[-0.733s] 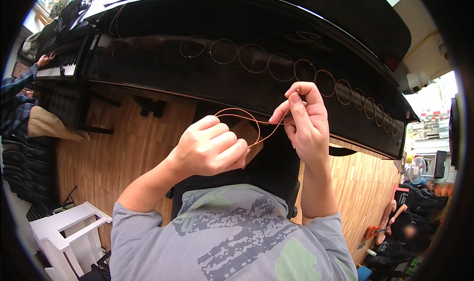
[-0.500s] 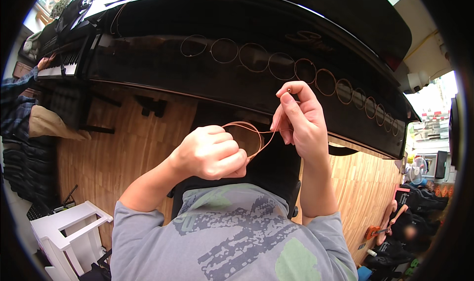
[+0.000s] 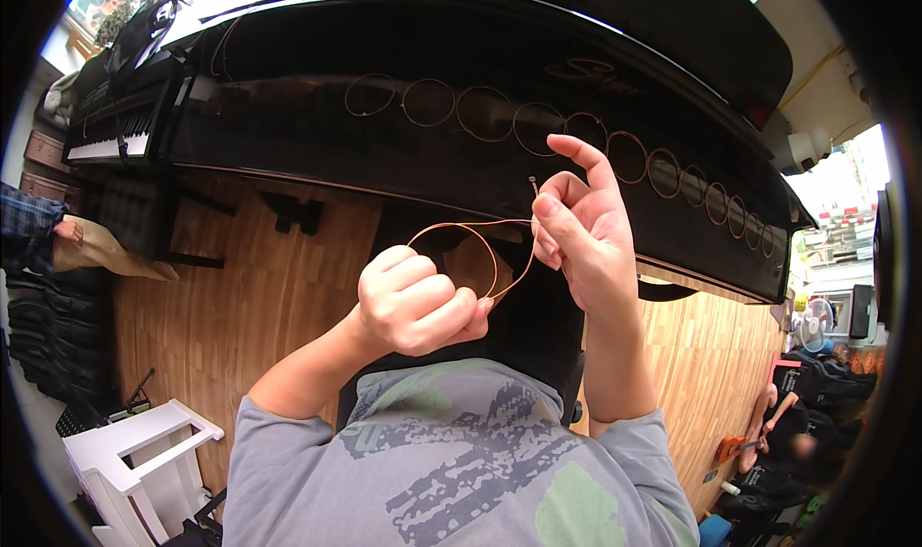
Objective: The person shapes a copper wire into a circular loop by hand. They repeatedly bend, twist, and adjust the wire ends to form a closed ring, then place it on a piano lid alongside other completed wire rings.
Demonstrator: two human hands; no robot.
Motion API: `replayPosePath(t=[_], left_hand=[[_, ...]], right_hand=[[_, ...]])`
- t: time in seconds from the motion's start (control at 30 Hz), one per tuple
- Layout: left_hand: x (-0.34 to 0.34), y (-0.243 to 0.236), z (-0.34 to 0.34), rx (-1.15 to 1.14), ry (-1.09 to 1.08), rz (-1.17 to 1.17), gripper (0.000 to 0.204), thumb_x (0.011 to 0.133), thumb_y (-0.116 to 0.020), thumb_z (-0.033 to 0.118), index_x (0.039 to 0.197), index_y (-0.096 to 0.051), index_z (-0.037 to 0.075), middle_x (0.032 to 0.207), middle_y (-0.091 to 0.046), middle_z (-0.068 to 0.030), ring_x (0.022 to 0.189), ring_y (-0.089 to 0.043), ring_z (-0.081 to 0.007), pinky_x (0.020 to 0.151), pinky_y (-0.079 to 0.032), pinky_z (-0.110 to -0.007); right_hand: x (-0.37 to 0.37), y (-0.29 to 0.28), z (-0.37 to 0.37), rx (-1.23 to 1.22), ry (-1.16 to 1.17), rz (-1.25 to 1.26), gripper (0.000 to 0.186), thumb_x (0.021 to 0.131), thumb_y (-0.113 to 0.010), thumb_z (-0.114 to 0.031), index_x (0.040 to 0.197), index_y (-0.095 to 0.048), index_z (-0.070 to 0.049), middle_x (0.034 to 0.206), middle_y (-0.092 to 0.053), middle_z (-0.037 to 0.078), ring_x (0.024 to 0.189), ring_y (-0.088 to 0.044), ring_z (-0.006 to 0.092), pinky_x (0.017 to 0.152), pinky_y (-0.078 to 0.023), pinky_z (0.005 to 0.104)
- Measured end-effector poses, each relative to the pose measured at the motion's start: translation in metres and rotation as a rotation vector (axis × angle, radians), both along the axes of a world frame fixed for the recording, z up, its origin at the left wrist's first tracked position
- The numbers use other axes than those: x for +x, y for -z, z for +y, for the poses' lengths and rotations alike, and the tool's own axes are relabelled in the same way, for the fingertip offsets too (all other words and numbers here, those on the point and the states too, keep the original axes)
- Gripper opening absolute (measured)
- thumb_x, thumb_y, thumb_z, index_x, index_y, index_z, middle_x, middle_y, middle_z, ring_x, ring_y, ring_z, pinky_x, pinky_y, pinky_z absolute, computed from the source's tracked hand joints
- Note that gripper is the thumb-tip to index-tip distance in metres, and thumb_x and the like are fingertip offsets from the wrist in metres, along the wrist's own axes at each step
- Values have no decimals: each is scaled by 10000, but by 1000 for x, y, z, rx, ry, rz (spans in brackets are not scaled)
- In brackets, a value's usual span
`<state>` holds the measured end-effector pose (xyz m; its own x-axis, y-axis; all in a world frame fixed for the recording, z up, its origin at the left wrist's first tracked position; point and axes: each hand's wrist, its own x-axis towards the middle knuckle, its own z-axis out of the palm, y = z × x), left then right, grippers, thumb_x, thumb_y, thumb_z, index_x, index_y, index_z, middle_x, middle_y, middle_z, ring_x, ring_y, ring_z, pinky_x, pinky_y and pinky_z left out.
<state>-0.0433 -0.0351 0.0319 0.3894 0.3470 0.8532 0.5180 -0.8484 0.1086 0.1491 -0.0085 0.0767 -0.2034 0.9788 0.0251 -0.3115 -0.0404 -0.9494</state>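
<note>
My left hand (image 3: pixel 418 297) is closed round a looped copper-coloured string (image 3: pixel 491 259). My right hand (image 3: pixel 586 220) pinches the string between thumb and fingers, index finger raised and bent; a small metal end (image 3: pixel 533 179) sticks up just above that pinch. Beyond both hands, a row of several coiled wire strings (image 3: pixel 428 124) lies along the front of a glossy black piano (image 3: pixel 288 115), curving away to the right.
A digital keyboard (image 3: pixel 108 144) stands left, near a seated person's hand (image 3: pixel 67 230) and a black bench (image 3: pixel 134 211). A white wooden stand (image 3: pixel 144 432) is low left. At right are a fan (image 3: pixel 814 324), black bags (image 3: pixel 816 403) and an orange stringed instrument (image 3: pixel 730 448).
My right hand's index finger has risen away from the string, with the grip now lower on it. The seated person's hand has moved from the keys down toward their lap.
</note>
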Motion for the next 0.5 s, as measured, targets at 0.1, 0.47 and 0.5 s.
replayPosePath(t=[0.1, 0.47, 0.5], left_hand=[[-3, 2, 0, 113, -20, -36, 102, 644, -690, 112, 627, -589, 116, 518, -285, 48, 466, -299, -126, 463, -251, -271], [19, 2, 12, -71, -252, -57, 85, 744, -692, 149, 812, -696, 97, 578, -468, 43, 541, -416, -144, 586, -333, -299], [21, 1, 12, -92, -265, -49, 94, 754, -686, 161, 822, -695, 97, 589, -478, 46, 542, -426, -140, 598, -342, -297]], right_hand=[[-2, 0, -3, -15, -26, 30, 524, 884, -637, -72, 1319, -346, -42, 832, -473, 9, 615, -477, 36, 529, -405, 171], [-25, 5, -26, 298, 135, -65, 304, 874, -510, 108, 1098, -374, -46, 948, -437, 38, 804, -454, 57, 698, -429, 181], [-28, 5, -25, 331, 168, -84, 309, 870, -508, 116, 1098, -374, -45, 955, -431, 39, 804, -452, 59, 702, -430, 184]])
